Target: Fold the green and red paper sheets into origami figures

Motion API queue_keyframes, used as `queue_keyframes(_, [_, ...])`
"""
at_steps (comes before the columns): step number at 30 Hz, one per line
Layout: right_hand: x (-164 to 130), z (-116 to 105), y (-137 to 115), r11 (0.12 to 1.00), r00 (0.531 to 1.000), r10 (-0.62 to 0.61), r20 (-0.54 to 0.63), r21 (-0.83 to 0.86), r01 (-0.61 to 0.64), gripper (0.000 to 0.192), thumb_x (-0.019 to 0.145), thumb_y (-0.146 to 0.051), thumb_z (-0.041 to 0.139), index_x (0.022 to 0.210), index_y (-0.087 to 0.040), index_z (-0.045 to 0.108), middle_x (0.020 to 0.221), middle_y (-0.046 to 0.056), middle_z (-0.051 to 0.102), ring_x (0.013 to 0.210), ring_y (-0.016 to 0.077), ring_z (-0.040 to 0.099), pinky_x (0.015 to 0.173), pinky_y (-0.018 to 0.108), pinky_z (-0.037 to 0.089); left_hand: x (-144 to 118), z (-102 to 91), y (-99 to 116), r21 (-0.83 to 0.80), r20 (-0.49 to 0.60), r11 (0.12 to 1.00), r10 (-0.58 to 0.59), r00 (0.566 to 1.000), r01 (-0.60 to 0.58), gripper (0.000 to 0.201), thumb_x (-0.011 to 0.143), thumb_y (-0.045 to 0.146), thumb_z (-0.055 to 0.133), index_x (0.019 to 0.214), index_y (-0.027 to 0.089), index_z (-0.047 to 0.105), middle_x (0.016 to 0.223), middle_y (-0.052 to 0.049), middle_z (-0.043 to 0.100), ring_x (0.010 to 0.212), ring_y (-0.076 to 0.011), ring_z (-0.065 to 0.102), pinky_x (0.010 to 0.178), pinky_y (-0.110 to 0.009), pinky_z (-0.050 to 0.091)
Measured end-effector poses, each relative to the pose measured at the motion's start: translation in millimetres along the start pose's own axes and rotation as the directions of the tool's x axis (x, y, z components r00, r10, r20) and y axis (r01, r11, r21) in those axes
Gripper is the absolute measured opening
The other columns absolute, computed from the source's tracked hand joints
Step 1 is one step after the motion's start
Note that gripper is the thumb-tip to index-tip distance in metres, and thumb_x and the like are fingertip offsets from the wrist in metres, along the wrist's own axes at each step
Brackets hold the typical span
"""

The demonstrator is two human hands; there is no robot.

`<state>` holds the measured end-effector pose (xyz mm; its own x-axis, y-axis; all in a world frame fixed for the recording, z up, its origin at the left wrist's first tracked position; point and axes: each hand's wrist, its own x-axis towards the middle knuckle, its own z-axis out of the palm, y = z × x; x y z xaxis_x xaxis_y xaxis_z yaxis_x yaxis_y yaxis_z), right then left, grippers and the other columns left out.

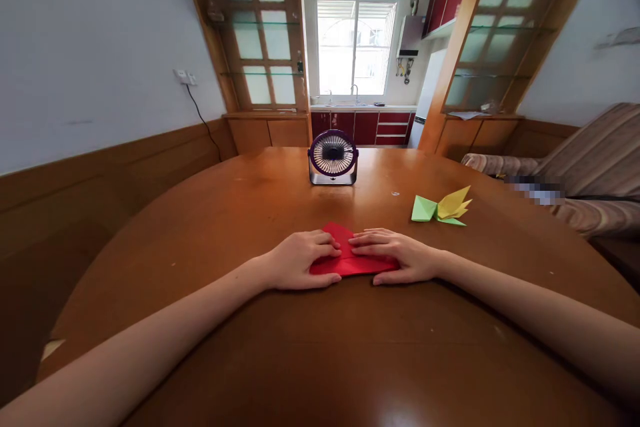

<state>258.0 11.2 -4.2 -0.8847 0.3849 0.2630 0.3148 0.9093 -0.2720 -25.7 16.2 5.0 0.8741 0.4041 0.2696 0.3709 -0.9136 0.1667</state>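
A folded sheet of red paper (344, 265) lies on the table in front of me, with a crease running across it and a pointed part at its far side. My left hand (305, 260) rests on its left end, fingers stretched over the paper and thumb along the near edge. From the other side, my right hand (400, 255) lies with its fingers flat on the paper and its thumb at the near right edge. Both hands are open and cover the paper's two ends. Beyond my right hand stands a green and yellow folded paper figure (440, 207).
A small purple fan (333, 157) stands towards the far side of the round wooden table (240, 213). A tiny light scrap (395, 194) lies right of the fan. At the right is a striped armchair (595, 160). Shelving and a kitchen window (356, 47) are behind.
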Motion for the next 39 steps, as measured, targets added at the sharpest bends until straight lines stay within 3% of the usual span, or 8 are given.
queue_keyframes(6, [-1.2,0.6,0.8,0.998,0.999,0.018,-0.031,0.067,-0.016,0.055,0.089,-0.038,0.064,0.139,-0.024,0.049,0.137,0.009,0.056,0.131,0.0242,0.047,0.112,0.047,0.034,-0.5,-4.1,1.3,-0.013,0.041,1.000,-0.028,0.999,0.028,0.040,0.092,0.047,0.053,0.115,0.019,0.067,0.121,-0.010,0.064,0.109,-0.0243,0.061,0.096,-0.036,0.047])
queue_keyframes(15, [0.0,-2.1,1.2,0.978,0.992,0.030,-0.120,0.209,-0.004,0.034,0.094,-0.030,0.057,0.126,-0.021,0.061,0.125,0.010,0.065,0.120,0.0216,0.056,0.105,0.044,0.041,-0.1,-12.3,7.0,0.080,0.096,0.997,-0.008,0.995,0.000,0.035,0.097,0.027,0.039,0.117,0.019,0.066,0.124,-0.008,0.064,0.113,-0.0221,0.060,0.101,-0.034,0.043])
queue_keyframes(19, [-0.6,-0.4,3.6,0.982,0.982,0.044,-0.183,0.189,-0.009,0.025,0.097,-0.027,0.052,0.114,-0.019,0.068,0.108,0.009,0.070,0.105,0.0195,0.062,0.101,0.042,0.042,-0.1,-20.4,9.7,0.158,0.110,0.987,-0.001,0.994,-0.016,0.028,0.092,0.025,0.043,0.098,0.018,0.070,0.100,-0.006,0.068,0.089,-0.0198,0.064,0.084,-0.031,0.047])
queue_keyframes(22, [-1.5,1.2,5.2,0.988,0.973,0.090,-0.212,0.142,-0.060,0.023,0.097,-0.030,0.052,0.100,-0.018,0.072,0.101,0.009,0.070,0.095,0.0189,0.062,0.093,0.040,0.045,-0.9,-27.9,10.0,0.201,0.150,0.980,-0.027,0.988,-0.004,0.023,0.088,0.024,0.046,0.077,0.018,0.065,0.080,-0.004,0.063,0.074,-0.0172,0.059,0.071,-0.028,0.044])
queue_keyframes(27, [-1.5,2.0,6.3,0.980,0.954,0.194,-0.231,0.097,-0.175,0.033,0.097,-0.038,0.050,0.080,-0.016,0.069,0.090,0.008,0.064,0.082,0.0179,0.057,0.080,0.037,0.045,-5.9,-36.5,2.0,0.134,0.184,0.986,-0.122,0.975,0.098,0.019,0.084,0.026,0.051,0.067,0.018,0.056,0.074,-0.001,0.059,0.068,-0.0144,0.055,0.065,-0.024,0.040])
queue_keyframes(35, [0.0,4.1,9.3,0.944,0.906,0.330,-0.265,0.102,-0.313,0.036,0.094,-0.040,0.053,0.067,-0.017,0.057,0.076,0.002,0.050,0.072,0.0153,0.047,0.071,0.032,0.041,-13.9,-41.0,-23.4,0.001,0.266,0.931,-0.352,0.898,0.364,0.041,0.083,0.044,0.058,0.058,0.018,0.039,0.058,0.004,0.043,0.054,-0.0103,0.036,0.052,-0.024,0.026])
queue_keyframes(39, [1.5,5.2,9.3,0.932,0.893,0.362,-0.267,0.078,-0.355,0.037,0.093,-0.039,0.054,0.064,-0.017,0.049,0.075,0.001,0.046,0.071,0.0146,0.045,0.069,0.031,0.040,-16.1,-38.7,-34.9,-0.093,0.301,0.898,-0.387,0.871,0.431,0.044,0.079,0.052,0.062,0.060,0.018,0.043,0.057,0.005,0.038,0.055,-0.0099,0.033,0.051,-0.024,0.024])
